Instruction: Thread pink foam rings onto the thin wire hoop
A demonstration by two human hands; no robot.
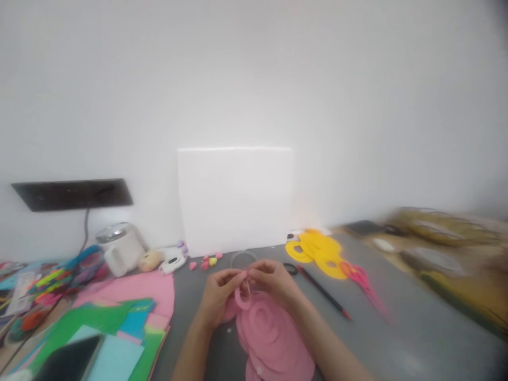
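While both hands (273,279) pinch a pink ring (243,305), probably paper, a lidded white mug (124,253) at left, contents hidden.

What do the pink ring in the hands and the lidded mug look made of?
Pink ring: matte, possibly paper, felt or foam sheet; thin, without gloss. Lidded mug: smooth white, perhaps ceramic or plastic; its lid gleams silver, suggesting metal.

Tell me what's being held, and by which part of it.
The left hand and right hand both pinch a pink ring at its upper end; its lower part shows below them.
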